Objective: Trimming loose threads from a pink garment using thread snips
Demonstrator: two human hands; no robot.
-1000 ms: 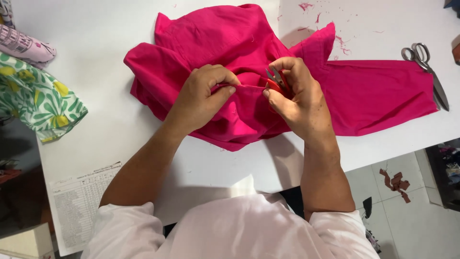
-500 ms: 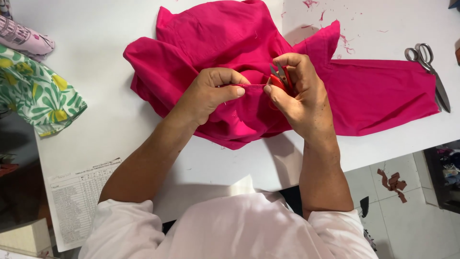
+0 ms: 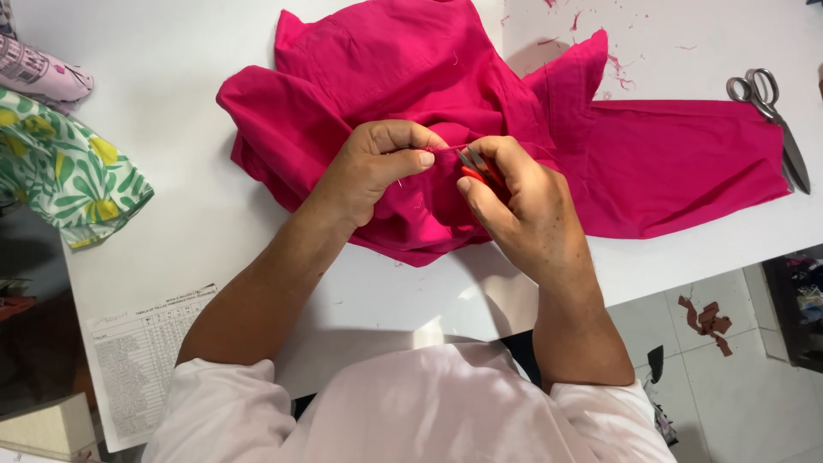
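Observation:
A bright pink garment (image 3: 411,77) lies bunched on the white table (image 3: 171,197), one part stretched flat to the right. My left hand (image 3: 373,167) pinches a fold of the pink cloth near its middle. My right hand (image 3: 523,210) holds a small red-handled thread snipper (image 3: 477,168), its metal tip at the pinched seam between both hands. The two hands almost touch over the cloth.
Large metal scissors (image 3: 771,111) lie at the table's right edge. A green and yellow leaf-print fabric (image 3: 60,167) and a pale patterned fabric (image 3: 43,73) sit at the left. A printed paper chart (image 3: 141,360) lies at the near left edge. Pink thread scraps (image 3: 617,64) dot the far table.
Both hands have stayed on the seam with small shifts; the right hand has turned a little and the snipper's tip sits closer to the left fingers.

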